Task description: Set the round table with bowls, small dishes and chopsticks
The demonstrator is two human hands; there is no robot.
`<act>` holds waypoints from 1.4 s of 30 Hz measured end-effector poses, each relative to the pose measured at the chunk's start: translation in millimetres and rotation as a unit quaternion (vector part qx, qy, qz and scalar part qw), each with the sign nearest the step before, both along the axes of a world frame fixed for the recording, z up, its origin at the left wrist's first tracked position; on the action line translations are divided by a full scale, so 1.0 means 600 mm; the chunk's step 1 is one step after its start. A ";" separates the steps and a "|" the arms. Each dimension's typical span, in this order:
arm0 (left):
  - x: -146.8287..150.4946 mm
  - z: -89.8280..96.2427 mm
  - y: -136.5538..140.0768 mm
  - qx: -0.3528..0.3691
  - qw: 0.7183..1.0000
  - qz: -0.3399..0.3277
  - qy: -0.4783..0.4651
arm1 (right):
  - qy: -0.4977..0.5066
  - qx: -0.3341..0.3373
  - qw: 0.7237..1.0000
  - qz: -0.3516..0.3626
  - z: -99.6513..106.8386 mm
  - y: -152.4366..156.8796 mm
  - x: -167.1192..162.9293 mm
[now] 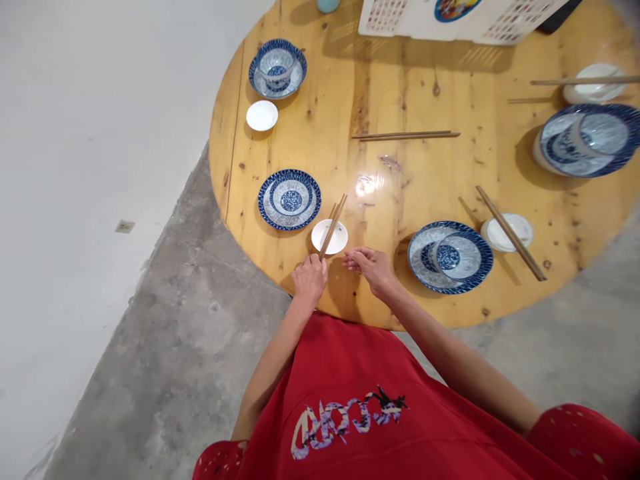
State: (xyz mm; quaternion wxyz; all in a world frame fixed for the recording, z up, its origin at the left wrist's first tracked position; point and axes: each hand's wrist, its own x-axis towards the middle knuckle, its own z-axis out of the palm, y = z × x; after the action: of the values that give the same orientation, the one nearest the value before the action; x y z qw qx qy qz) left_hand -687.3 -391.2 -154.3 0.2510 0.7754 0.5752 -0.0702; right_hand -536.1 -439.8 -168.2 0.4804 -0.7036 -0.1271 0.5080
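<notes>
My left hand (310,277) is at the table's near edge, its fingers closed on the lower end of a pair of wooden chopsticks (334,225). The chopsticks lie slanted across a small white dish (321,233). Just right of that dish, my right hand (369,265) hovers with fingers curled together; nothing shows in them. A blue-patterned plate with a bowl on it (290,200) stands behind and left of the dish. Right of my right hand is another blue-rimmed plate (423,267) bearing a glass-like patterned bowl (455,256).
Chopsticks (510,232) rest across a white dish (520,228) at right. More chopsticks (407,135) lie mid-table. Further settings include a plate and bowl (277,70), a white dish (262,116) and a stacked plate (555,157). A white plastic basket (420,20) stands at the back.
</notes>
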 end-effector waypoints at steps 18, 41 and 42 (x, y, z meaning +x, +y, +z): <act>-0.050 -0.011 0.006 0.171 0.983 0.042 -0.050 | -0.206 0.076 0.972 0.085 0.009 0.061 0.107; -0.131 -0.010 -0.113 0.308 0.924 0.156 -0.166 | -0.659 -0.164 0.609 0.410 -0.013 0.345 0.380; -0.127 -0.009 -0.110 0.308 0.924 0.151 -0.169 | -0.664 -0.162 0.596 0.422 -0.009 0.340 0.375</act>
State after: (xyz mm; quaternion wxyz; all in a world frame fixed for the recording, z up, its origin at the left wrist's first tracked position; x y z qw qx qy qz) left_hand -763.4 -457.3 -159.8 0.1009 0.7189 0.6277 0.2811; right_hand -310.8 -236.1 -173.6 -0.1261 -0.7805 -0.6095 0.0585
